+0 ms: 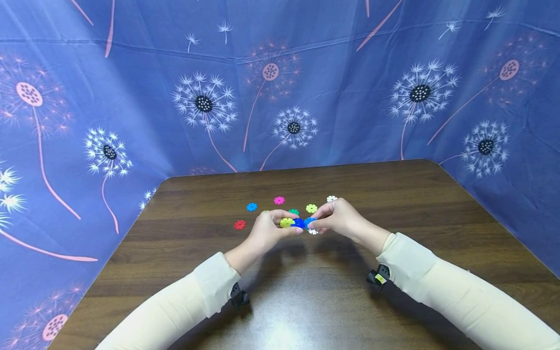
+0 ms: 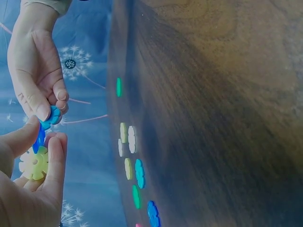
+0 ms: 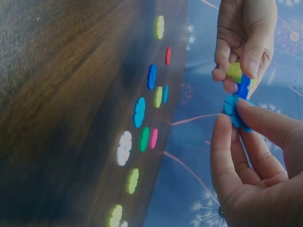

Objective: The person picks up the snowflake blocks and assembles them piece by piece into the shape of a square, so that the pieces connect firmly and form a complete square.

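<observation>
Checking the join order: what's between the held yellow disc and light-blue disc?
A dark-blue disc lies between the yellow disc and light-blue disc, as the right wrist view shows.

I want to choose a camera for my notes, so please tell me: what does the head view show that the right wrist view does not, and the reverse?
Only the head view: the cream sleeves and black wrist-worn cameras.

Only the right wrist view: a loose dark blue snowflake disc lying on the wood-grain table.

Both: the left hand gripping a yellow-green snowflake disc, the right hand pinching a light blue snowflake disc, a held dark blue disc between these two, and the dandelion-print backdrop.
</observation>
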A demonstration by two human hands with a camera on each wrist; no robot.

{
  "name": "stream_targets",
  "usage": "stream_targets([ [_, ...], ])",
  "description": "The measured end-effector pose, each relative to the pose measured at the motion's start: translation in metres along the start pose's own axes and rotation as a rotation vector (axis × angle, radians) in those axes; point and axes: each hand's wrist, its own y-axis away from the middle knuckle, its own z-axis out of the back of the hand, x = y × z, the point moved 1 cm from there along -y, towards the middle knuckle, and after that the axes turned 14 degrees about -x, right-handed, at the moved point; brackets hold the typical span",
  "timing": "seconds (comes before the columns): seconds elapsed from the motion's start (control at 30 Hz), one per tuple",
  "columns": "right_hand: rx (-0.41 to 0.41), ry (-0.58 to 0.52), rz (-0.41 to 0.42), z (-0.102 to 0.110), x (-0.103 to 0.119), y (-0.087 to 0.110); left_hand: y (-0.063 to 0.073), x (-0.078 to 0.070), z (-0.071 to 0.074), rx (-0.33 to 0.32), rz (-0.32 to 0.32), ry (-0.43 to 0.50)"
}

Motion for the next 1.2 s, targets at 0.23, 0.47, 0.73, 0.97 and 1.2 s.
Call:
stream_targets([
  [0.23, -0.003, 0.041, 0.014, -0.002, 0.002, 0.003, 0.000, 0.001, -0.001, 0.006, 0.002, 0.019],
  [0.47, -0.025, 0.035, 0.002, -0.003, 0.007, 0.005, 0.000, 0.000, -0.002, 0.007, 0.016, 0.083],
  [0.73, -0.026, -0.013, -0.001, -0.006, 0.010, 0.004, 0.001, -0.001, -0.001, 0.004, 0.041, 0.124],
  [0.97, -0.028, -0.011, 0.004, -0.008, 0.011, 0.004, 0.002, 0.000, 0.001, 0.021, 0.023, 0.126],
  [1.2, -0.062, 0.029, 0.025, -0.008, 0.012, 0.004, 0.001, -0.003, 0.001, 0.005, -0.002, 0.137],
])
